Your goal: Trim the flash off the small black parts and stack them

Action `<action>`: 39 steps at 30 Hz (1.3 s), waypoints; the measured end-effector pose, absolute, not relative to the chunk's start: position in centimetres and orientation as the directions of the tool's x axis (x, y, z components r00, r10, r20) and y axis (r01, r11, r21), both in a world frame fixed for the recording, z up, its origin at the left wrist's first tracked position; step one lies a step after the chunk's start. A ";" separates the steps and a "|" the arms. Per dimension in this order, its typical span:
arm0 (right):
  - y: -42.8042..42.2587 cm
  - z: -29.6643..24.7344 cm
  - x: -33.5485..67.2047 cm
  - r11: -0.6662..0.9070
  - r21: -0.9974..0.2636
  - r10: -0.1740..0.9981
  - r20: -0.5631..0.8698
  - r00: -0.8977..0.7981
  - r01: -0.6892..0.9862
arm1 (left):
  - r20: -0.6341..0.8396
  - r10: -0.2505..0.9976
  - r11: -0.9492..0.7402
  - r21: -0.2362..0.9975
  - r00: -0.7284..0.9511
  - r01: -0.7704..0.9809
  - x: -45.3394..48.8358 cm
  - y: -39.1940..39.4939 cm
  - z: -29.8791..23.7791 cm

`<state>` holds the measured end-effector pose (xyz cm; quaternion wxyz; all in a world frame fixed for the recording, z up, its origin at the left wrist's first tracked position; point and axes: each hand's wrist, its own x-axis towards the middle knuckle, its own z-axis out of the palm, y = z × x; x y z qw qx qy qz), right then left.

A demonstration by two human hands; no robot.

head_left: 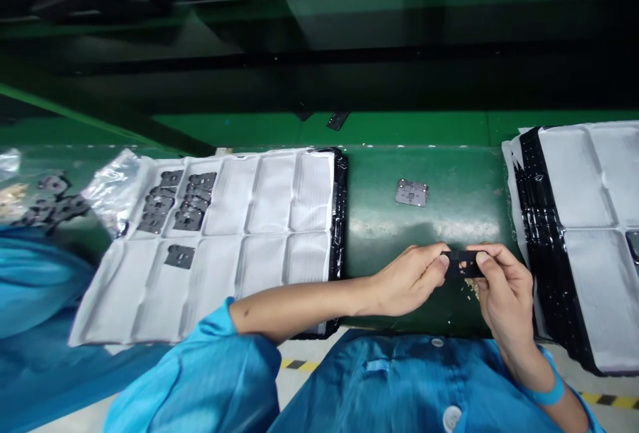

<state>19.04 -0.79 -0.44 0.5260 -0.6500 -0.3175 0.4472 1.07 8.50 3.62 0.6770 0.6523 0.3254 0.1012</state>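
Inside left tray [272, 197], plates [180, 256] in three compartments [158, 300]; hands [412, 279] [506, 292] grip black part [472, 265].

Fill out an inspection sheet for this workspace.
Surface: green bench.
Things: black part between both hands; grey part on the bench beyond; dark parts in some pockets of the left tray.
Clutter: clear plastic bag; pale bits near the right hand.
Hands: left hand and right hand pinch opposite ends.
Cables: none certain.
Surroundings: right tray; striped floor tape; blue clothing far left.
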 end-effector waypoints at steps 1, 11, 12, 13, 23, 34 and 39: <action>-0.7 -0.4 19.0 -0.254 -0.963 0.878 -0.270 0.394 -0.094 | -0.329 0.557 0.159 0.944 0.763 0.291 1.0 8.5 3.6; -0.8 0.3 18.7 -0.304 -0.927 0.894 -0.358 0.270 -0.221 | -0.414 0.522 0.381 0.895 0.746 0.230 0.4 8.4 2.9; -0.8 0.3 18.7 -0.298 -0.933 0.898 -0.346 0.273 -0.203 | -0.409 0.526 0.363 0.901 0.746 0.238 0.4 8.4 2.9; -0.9 0.3 18.6 -0.294 -0.939 0.900 -0.335 0.277 -0.180 | -0.403 0.529 0.339 0.907 0.747 0.250 0.3 8.5 3.0; -0.5 0.4 18.7 -0.302 -0.951 0.901 -0.262 0.346 0.064 | -0.289 0.562 0.010 0.939 0.775 0.343 0.2 8.8 3.3; -0.4 -1.3 20.0 -0.121 -0.866 0.955 0.031 0.294 0.485 | -0.290 0.770 -0.106 0.821 0.569 0.561 -2.6 17.4 -0.5; -0.4 -1.8 20.2 0.030 -0.797 0.974 0.159 0.162 0.603 | -0.305 0.731 -0.318 0.639 0.611 0.700 -2.1 20.6 -1.0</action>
